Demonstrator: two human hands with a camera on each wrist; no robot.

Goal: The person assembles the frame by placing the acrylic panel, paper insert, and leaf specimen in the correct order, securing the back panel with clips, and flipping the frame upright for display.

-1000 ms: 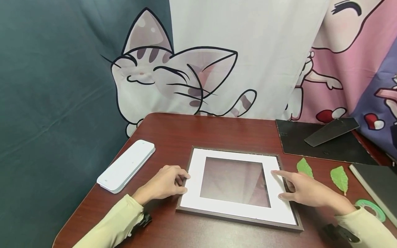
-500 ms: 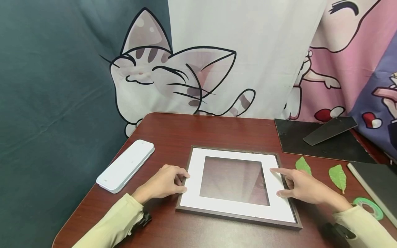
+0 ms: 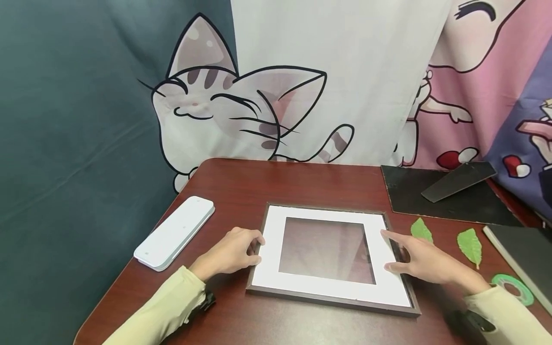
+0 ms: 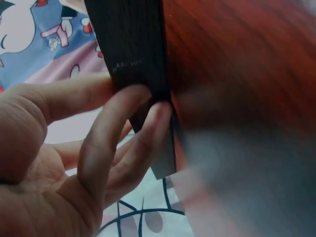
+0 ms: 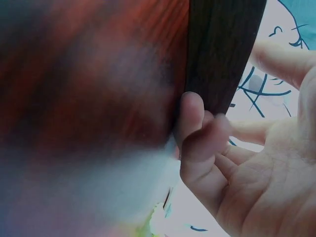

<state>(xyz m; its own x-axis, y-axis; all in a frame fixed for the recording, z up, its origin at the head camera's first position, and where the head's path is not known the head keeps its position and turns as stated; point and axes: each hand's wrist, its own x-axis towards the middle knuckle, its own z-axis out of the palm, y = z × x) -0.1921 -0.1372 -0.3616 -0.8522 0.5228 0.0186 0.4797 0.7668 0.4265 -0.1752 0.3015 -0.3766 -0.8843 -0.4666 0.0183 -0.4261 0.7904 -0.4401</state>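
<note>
A dark picture frame (image 3: 332, 301) lies on the table, with a white mat (image 3: 319, 286) inside it. Through the mat's opening shows a glossy, see-through pane (image 3: 325, 249). My left hand (image 3: 230, 251) grips the left side of the frame; in the left wrist view its curled fingers press the dark outer edge (image 4: 133, 44). On the opposite side my right hand (image 3: 427, 262) holds the frame, index finger and thumb over the mat. The right wrist view has its other fingers curled against the frame's outer edge (image 5: 222, 44).
A white oblong case (image 3: 174, 233) lies at the left. To the right are two green leaves (image 3: 470, 247), a roll of green tape (image 3: 513, 289) and a dark book (image 3: 528, 254). A black backing board with a stand (image 3: 459, 182) lies at the back right.
The right index fingertip has shifted slightly toward the frame's right edge. Both hands stay on the frame, which has hardly moved.
</note>
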